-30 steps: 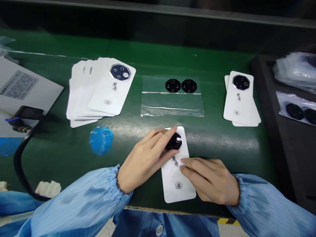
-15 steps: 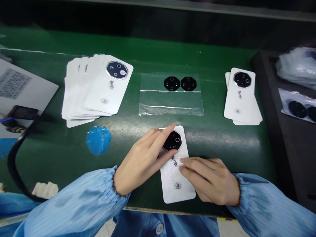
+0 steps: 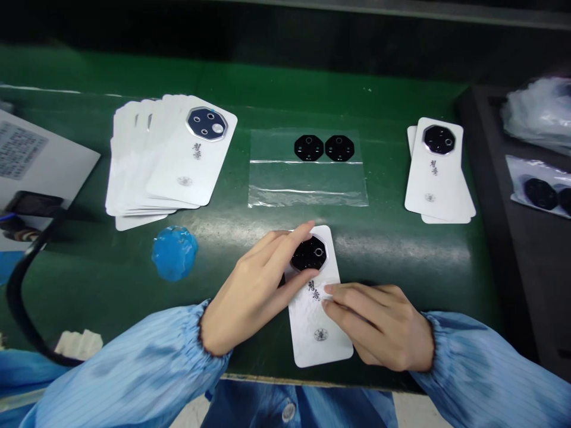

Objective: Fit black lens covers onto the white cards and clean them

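Lens cover (image 3: 309,254), black and eight-sided, sits at the top end of a white card (image 3: 314,324), and that card lies near the front edge of the green mat (image 3: 232,77)! The left hand (image 3: 254,291) is right on it, index finger (image 3: 285,242) over the cover's upper edge, thumb (image 3: 300,284) running just below, closed in around it from both sides. Over to the other side, the right hand (image 3: 379,327) has its fingers together, fingertips (image 3: 329,295) down on the card just beside the printed characters; whether that's a real clamp on the card, we can't tell from here.

Straight ahead of the hands, a clear bag (image 3: 307,178) with two more black covers (image 3: 323,147) side by side. Out to the left, a fanned stack of cards (image 3: 147,160), the top one carrying a cover with a silver rim, and a blue blob (image 3: 173,254) just below it. To the right, a smaller stack (image 3: 437,172), its top card also fitted with a cover, right beside a black tray (image 3: 499,285) holding bagged covers (image 3: 539,190). Far left, a printed sheet (image 3: 27,154) and a black cable (image 3: 18,285) crossing the mat.
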`<act>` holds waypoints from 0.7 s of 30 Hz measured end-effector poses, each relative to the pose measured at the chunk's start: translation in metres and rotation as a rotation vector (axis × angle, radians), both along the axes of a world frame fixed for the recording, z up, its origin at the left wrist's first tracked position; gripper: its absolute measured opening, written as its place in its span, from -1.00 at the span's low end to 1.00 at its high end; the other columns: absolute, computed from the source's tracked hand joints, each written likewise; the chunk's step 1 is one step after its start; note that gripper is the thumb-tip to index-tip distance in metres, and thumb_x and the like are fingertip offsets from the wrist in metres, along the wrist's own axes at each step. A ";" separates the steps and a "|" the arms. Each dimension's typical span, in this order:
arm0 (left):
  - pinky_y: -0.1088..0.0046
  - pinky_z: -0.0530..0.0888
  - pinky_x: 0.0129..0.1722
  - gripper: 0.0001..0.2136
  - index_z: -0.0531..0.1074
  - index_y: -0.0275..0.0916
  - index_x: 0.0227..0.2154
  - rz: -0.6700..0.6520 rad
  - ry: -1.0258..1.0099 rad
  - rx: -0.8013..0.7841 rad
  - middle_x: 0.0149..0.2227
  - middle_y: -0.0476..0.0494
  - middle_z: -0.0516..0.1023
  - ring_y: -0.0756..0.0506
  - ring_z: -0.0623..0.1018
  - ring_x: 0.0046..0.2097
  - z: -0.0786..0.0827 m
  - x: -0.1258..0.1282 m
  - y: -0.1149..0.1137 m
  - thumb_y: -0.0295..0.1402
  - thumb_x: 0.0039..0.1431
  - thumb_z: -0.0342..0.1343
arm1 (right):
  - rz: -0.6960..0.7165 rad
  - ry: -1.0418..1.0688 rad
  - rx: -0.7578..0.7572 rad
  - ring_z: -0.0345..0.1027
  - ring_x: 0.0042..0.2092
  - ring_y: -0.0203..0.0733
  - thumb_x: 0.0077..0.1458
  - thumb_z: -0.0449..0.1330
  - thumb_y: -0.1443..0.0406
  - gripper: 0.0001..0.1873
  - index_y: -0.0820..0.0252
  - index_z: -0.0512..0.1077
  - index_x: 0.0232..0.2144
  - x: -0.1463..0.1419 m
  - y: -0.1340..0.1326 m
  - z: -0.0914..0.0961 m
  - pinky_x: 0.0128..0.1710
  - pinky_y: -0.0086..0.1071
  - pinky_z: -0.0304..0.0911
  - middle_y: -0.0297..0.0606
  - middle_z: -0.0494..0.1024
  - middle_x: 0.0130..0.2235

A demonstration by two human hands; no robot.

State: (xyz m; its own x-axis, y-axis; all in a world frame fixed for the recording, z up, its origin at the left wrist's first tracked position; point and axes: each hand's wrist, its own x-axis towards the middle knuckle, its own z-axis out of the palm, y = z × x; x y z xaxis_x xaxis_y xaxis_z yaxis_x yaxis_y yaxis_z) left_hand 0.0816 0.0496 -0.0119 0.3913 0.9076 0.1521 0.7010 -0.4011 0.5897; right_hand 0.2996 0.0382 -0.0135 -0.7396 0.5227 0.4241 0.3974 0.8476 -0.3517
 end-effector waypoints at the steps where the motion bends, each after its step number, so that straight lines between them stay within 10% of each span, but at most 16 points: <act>1: 0.48 0.41 0.00 -0.44 0.12 -0.23 0.23 0.001 0.000 -0.003 -0.02 -0.10 0.48 -0.02 0.47 -0.03 0.000 0.000 0.000 -0.33 0.21 0.16 | -0.002 0.001 0.001 0.47 -0.22 -0.17 0.21 -0.09 0.49 -0.71 0.36 0.43 -0.24 0.000 0.000 0.000 -0.38 -0.39 0.38 -0.12 0.56 -0.28; 21: 0.56 0.41 -0.08 -0.44 0.13 -0.17 0.22 0.028 0.049 -0.061 -0.06 -0.04 0.48 0.01 0.45 -0.06 0.011 0.007 0.002 -0.38 0.19 0.17 | -0.014 -0.019 -0.022 0.46 -0.22 -0.19 0.21 -0.06 0.49 -0.74 0.35 0.43 -0.23 0.001 -0.002 -0.001 -0.37 -0.40 0.34 -0.14 0.55 -0.26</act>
